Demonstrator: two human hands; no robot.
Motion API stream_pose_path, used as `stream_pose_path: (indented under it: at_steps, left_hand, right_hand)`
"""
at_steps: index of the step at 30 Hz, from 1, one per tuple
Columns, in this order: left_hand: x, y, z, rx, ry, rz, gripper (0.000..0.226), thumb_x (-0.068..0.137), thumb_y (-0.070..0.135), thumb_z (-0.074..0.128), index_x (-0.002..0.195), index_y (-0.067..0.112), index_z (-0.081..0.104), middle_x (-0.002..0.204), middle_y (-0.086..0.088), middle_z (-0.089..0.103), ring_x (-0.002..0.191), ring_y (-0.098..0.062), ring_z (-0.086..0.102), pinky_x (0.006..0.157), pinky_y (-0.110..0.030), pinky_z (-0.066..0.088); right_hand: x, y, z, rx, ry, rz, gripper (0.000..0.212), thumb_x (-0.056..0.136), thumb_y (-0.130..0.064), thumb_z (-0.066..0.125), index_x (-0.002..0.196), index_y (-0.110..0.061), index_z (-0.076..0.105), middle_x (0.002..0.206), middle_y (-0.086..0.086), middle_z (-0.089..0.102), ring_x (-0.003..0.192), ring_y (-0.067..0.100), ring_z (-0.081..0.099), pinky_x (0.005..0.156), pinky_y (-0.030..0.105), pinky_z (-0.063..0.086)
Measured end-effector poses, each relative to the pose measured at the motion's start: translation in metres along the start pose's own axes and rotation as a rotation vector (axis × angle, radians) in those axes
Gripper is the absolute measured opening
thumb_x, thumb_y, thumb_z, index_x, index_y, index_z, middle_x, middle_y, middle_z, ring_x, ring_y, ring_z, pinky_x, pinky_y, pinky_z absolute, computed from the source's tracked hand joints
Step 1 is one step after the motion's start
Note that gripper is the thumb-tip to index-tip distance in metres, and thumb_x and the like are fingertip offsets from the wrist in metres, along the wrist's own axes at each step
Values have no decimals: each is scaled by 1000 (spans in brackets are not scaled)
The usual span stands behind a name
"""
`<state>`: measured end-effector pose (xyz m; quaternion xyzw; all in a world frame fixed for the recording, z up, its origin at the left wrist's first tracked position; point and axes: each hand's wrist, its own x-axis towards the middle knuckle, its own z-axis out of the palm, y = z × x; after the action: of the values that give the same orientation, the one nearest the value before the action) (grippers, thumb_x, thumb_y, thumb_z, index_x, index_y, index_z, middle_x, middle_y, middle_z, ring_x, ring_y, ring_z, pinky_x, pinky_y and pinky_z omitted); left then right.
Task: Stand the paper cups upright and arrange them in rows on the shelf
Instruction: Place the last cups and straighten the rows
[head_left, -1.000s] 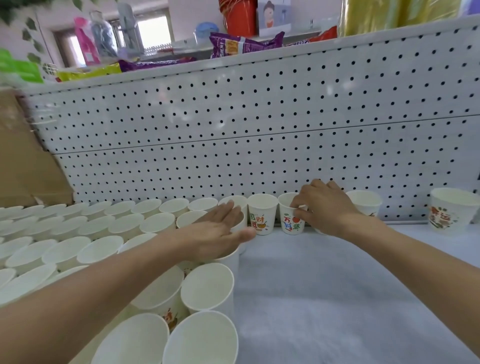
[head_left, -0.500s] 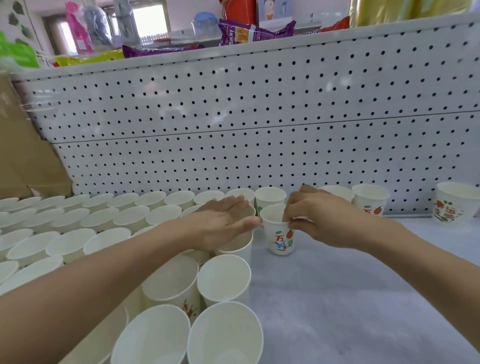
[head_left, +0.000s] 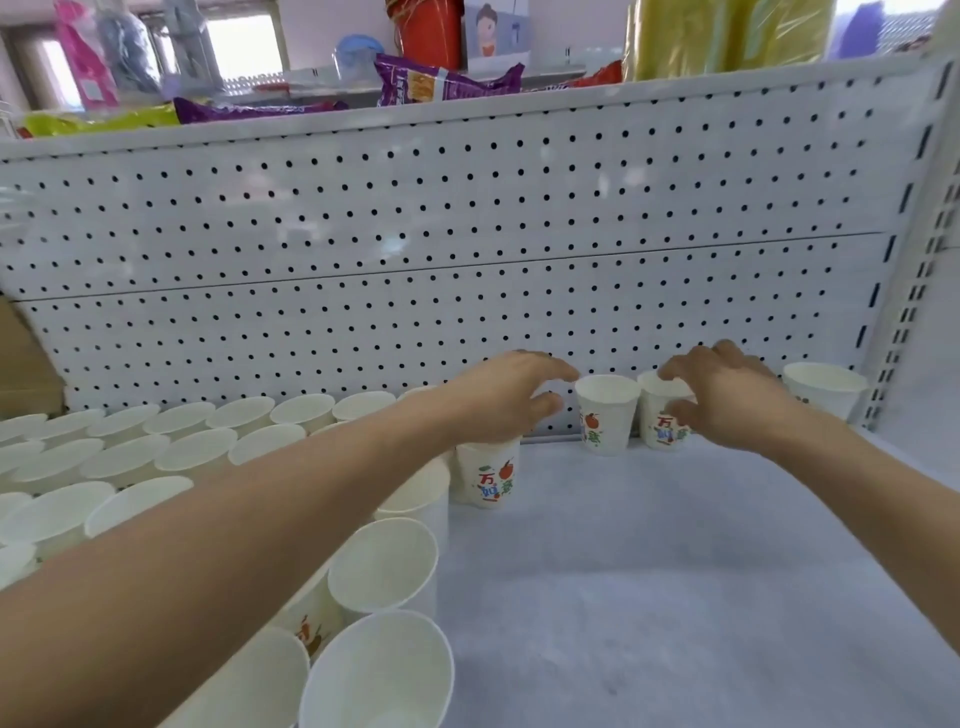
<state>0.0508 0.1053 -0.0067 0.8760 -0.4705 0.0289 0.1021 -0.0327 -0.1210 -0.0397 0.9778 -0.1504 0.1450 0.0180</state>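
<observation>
White paper cups stand upright in rows (head_left: 171, 452) on the left half of the shelf. My left hand (head_left: 506, 400) lies palm down over the top of a printed cup (head_left: 485, 475) at the right end of a row, with its fingers stretched toward another printed cup (head_left: 605, 415) by the back wall. My right hand (head_left: 727, 405) pinches the rim of the neighbouring printed cup (head_left: 662, 431), fingers over its top and thumb on its front. One more cup (head_left: 826, 387) stands behind my right wrist, partly hidden.
A white pegboard back wall (head_left: 467, 260) rises behind the cups, and a slotted upright (head_left: 893, 322) closes the right end. The shelf floor (head_left: 675, 571) is a pale mat. Snack bags (head_left: 441, 85) lie on the shelf above. Large cups (head_left: 379, 670) crowd the near left.
The cup my right hand was carrying now stands at the end of a row under my left hand. My right hand has moved back to a cup at the wall.
</observation>
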Motion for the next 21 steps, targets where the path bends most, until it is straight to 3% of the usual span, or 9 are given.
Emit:
stream_pose_path:
  at_steps: [4, 7, 9, 11, 13, 15, 17, 21]
  left_hand:
    - [48, 19, 18, 293, -85, 44, 38, 95, 17, 52, 130, 31, 56, 128, 0, 57, 112, -23, 54, 91, -40, 49]
    - [59, 21, 22, 470, -6, 143, 20, 91, 16, 53, 98, 27, 68, 91, 1, 62, 87, -26, 56, 82, -38, 50]
    - [53, 25, 21, 426, 58, 179, 15, 91, 18, 55, 88, 24, 69, 83, 4, 63, 82, -23, 57, 87, -34, 44]
    - [39, 30, 17, 308, 91, 184, 16, 91, 20, 58, 93, 23, 73, 90, 8, 71, 83, -15, 62, 88, -28, 39]
    - [17, 36, 7, 149, 97, 170, 16, 89, 21, 62, 100, 25, 74, 97, 10, 73, 84, -8, 64, 88, -26, 44]
    - [-9, 39, -6, -3, 96, 159, 16, 87, 21, 67, 101, 24, 75, 96, 11, 72, 81, -1, 63, 79, -20, 51]
    - [-35, 34, -18, -123, 87, 132, 14, 84, 19, 71, 97, 23, 76, 89, 12, 72, 76, 3, 62, 67, -8, 46]
    - [-73, 16, -27, -182, 43, 25, 10, 79, 19, 77, 87, 23, 77, 77, 18, 69, 68, 9, 60, 58, -5, 41]
  right_hand:
    - [0, 15, 14, 89, 52, 27, 18, 92, -24, 55, 109, -23, 61, 110, 4, 54, 100, 22, 51, 73, 32, 44]
    - [-7, 23, 11, 144, 114, -31, 8, 92, -23, 57, 96, -23, 64, 103, 4, 58, 91, 22, 54, 69, 32, 43]
    - [-17, 27, 4, 180, 130, -70, 12, 92, -23, 58, 100, -24, 67, 102, 0, 61, 93, 18, 52, 74, 33, 45]
    - [-30, 29, -4, 232, 143, -111, 14, 92, -21, 59, 102, -22, 69, 98, -5, 63, 95, 13, 48, 77, 33, 45]
    - [-44, 28, -11, 319, 152, -139, 12, 91, -19, 61, 100, -22, 70, 91, -11, 62, 91, 9, 47, 79, 32, 45]
    - [-59, 23, -15, 429, 153, -175, 11, 89, -18, 64, 95, -26, 70, 86, -18, 58, 88, 5, 48, 81, 29, 44]
    - [-73, 14, -18, 477, 152, -243, 12, 88, -20, 67, 91, -30, 69, 83, -19, 60, 88, 2, 50, 76, 22, 41]
    - [-95, -20, -22, 474, 139, -394, 9, 87, -23, 67, 89, -30, 70, 82, -22, 59, 89, 2, 48, 73, 20, 39]
